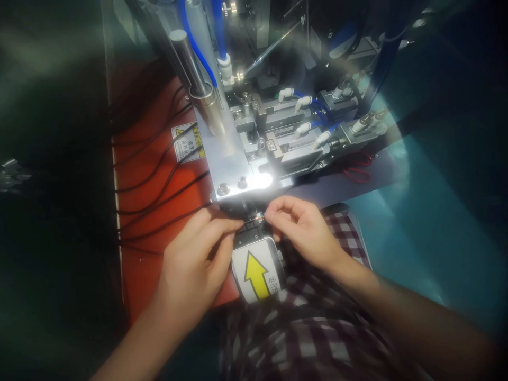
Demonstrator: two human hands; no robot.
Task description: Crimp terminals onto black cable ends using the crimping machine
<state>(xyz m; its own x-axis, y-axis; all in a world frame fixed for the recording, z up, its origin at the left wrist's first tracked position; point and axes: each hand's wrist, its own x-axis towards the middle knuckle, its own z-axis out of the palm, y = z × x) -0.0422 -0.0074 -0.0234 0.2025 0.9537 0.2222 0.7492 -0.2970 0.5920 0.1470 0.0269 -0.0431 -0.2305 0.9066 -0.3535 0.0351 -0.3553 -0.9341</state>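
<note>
Both hands meet in front of the metal plate of a machine, fingertips a short way apart. Between them runs a small thin wire-like piece [259,217], dark toward the left and shiny with an orange tint toward the right; its exact kind is too small to tell. My left hand [198,254] is closed, its fingertips pinching at the piece's left end. My right hand [299,227] pinches the other end between thumb and forefinger, the other fingers curled. Just below lies a rounded white cover [254,270] with a yellow arrow, and a dark slotted block [248,238] adjoins it.
Several black cables cross the red machine base [146,201] at left, near a yellow-white warning label [186,143]. A metal post [198,79] rises from the bright plate [230,172]. Pneumatic cylinders [296,151] with white fittings and blue hoses stand behind. Checkered cloth [317,338] covers my lap.
</note>
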